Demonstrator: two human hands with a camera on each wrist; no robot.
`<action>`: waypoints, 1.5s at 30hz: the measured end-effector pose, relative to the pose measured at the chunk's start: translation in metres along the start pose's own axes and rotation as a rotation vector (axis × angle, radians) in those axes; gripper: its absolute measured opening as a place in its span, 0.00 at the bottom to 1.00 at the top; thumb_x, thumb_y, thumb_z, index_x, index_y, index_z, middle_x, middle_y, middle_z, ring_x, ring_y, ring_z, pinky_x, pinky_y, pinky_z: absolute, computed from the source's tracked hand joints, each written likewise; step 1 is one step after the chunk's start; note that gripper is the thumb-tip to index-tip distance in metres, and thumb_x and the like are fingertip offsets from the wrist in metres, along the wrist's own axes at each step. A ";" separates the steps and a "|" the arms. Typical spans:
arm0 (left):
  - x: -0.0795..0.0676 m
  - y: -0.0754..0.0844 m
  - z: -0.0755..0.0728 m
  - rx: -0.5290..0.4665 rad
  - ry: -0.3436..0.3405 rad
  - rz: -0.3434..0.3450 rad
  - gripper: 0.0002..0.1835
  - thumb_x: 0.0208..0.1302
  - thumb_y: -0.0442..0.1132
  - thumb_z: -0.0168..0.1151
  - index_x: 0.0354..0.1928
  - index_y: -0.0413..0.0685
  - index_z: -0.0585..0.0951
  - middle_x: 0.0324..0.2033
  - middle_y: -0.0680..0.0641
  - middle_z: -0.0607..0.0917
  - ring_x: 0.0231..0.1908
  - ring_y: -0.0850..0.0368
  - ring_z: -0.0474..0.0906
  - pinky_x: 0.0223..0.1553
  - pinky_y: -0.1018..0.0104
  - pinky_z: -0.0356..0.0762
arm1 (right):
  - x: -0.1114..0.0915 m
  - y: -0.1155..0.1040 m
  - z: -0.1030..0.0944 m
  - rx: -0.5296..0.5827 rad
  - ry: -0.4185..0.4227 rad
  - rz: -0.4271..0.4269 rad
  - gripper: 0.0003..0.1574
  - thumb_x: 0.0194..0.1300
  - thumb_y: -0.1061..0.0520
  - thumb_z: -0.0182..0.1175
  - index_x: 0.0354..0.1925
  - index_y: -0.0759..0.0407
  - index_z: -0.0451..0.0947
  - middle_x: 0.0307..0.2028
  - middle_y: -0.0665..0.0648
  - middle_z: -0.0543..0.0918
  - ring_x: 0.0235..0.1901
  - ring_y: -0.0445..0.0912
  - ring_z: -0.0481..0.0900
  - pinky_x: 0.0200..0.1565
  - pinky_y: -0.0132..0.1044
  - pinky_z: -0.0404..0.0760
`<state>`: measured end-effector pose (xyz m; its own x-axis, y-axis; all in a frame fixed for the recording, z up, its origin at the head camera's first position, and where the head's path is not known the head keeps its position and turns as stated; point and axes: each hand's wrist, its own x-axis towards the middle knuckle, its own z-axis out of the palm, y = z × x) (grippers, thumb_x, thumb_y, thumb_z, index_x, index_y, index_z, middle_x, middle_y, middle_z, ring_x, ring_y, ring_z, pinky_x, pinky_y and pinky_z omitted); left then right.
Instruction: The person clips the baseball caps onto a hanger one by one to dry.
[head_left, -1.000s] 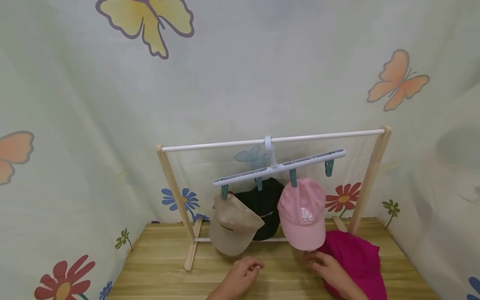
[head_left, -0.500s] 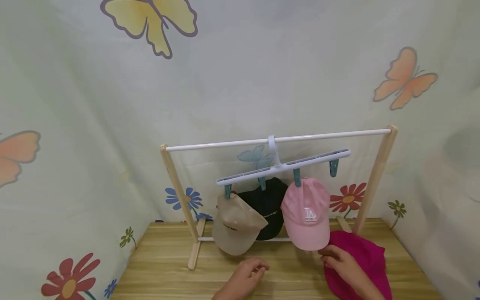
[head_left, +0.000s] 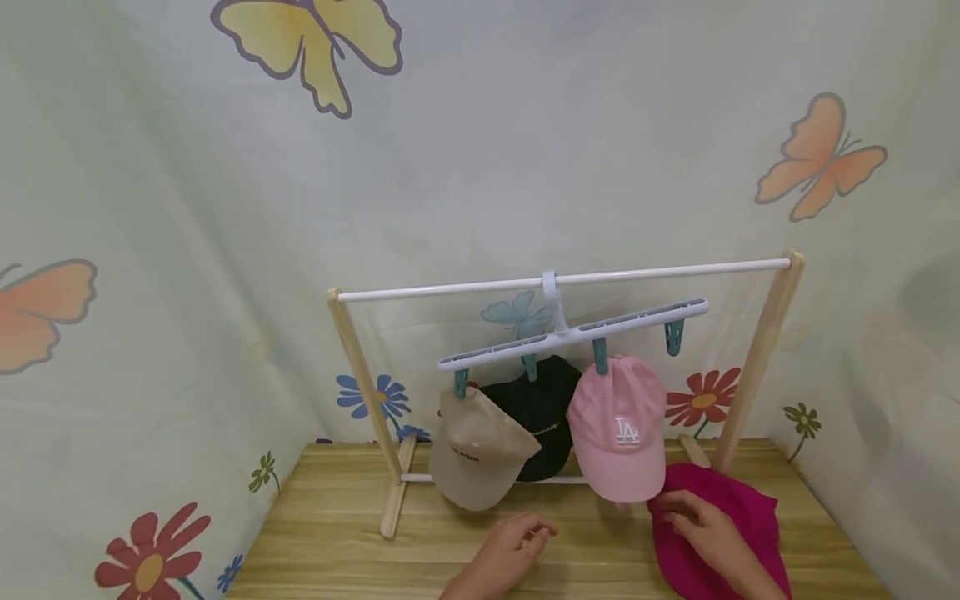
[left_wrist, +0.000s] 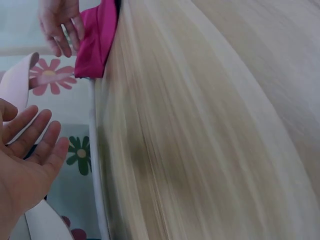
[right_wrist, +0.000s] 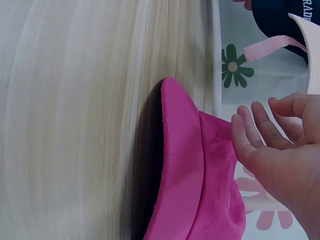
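My right hand (head_left: 701, 525) hovers over the magenta cap (head_left: 738, 508) lying on the table, its fingers loosely bent with nothing between them. In the right wrist view the magenta cap's brim (right_wrist: 182, 165) shows beside that hand. My left hand (head_left: 510, 546) is in front of the rack, relaxed and holding nothing; in the left wrist view its fingers (left_wrist: 35, 135) are spread. A pink cap (head_left: 618, 433), a black cap (head_left: 546, 425) and a beige cap (head_left: 480, 450) hang from teal clips on a white hanger (head_left: 573, 335). At the hanger's right end, a teal clip (head_left: 674, 337) holds nothing.
The hanger hooks over the white rail (head_left: 675, 272) of a wooden-legged rack (head_left: 757, 367). The rack stands at the back of the wood-grain table (head_left: 337, 533), against a flower and butterfly printed curtain (head_left: 480, 150).
My right hand has moved right, from under the pink cap's brim to over the magenta cap. The left hand stays in front of the rack. The view has shifted slightly left.
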<state>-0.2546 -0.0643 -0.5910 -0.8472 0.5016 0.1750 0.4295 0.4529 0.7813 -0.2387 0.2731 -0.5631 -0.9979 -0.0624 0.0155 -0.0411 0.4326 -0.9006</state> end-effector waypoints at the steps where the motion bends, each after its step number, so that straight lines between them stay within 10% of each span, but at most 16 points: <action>1: 0.002 0.001 0.002 0.003 0.002 0.006 0.13 0.78 0.44 0.54 0.49 0.48 0.86 0.44 0.61 0.85 0.46 0.70 0.78 0.47 0.68 0.80 | -0.001 0.000 -0.001 -0.009 0.006 -0.001 0.17 0.72 0.68 0.56 0.57 0.72 0.77 0.54 0.69 0.83 0.48 0.46 0.84 0.44 0.31 0.82; 13: 0.016 0.018 0.023 -0.013 0.037 0.073 0.13 0.79 0.45 0.51 0.47 0.54 0.86 0.44 0.60 0.86 0.48 0.69 0.79 0.50 0.68 0.78 | -0.002 0.006 -0.023 -0.161 0.107 0.006 0.18 0.72 0.69 0.55 0.58 0.68 0.77 0.53 0.67 0.84 0.46 0.46 0.85 0.42 0.28 0.81; 22: 0.026 0.024 0.034 -0.057 0.011 0.078 0.14 0.81 0.43 0.48 0.46 0.54 0.85 0.43 0.54 0.87 0.45 0.70 0.79 0.47 0.70 0.78 | -0.004 0.010 -0.040 -0.260 0.222 -0.155 0.16 0.68 0.71 0.59 0.53 0.69 0.80 0.46 0.67 0.86 0.38 0.26 0.78 0.37 0.26 0.80; 36: 0.039 0.037 0.053 0.005 -0.025 0.123 0.09 0.76 0.39 0.56 0.46 0.54 0.85 0.42 0.60 0.85 0.39 0.75 0.74 0.41 0.77 0.75 | -0.001 0.026 -0.050 -0.527 0.376 -0.298 0.16 0.56 0.73 0.64 0.44 0.65 0.84 0.40 0.62 0.88 0.30 0.38 0.77 0.32 0.36 0.76; 45: 0.047 0.051 0.066 -0.030 -0.057 0.159 0.10 0.76 0.40 0.56 0.50 0.50 0.85 0.46 0.57 0.87 0.42 0.75 0.77 0.41 0.79 0.76 | -0.003 0.023 -0.059 -0.525 0.309 -0.198 0.16 0.61 0.70 0.62 0.49 0.68 0.82 0.41 0.66 0.87 0.34 0.44 0.80 0.32 0.34 0.76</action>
<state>-0.2519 0.0310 -0.5831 -0.7497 0.6068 0.2639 0.5464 0.3428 0.7641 -0.2392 0.3367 -0.5579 -0.9340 0.0421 0.3548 -0.1664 0.8275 -0.5362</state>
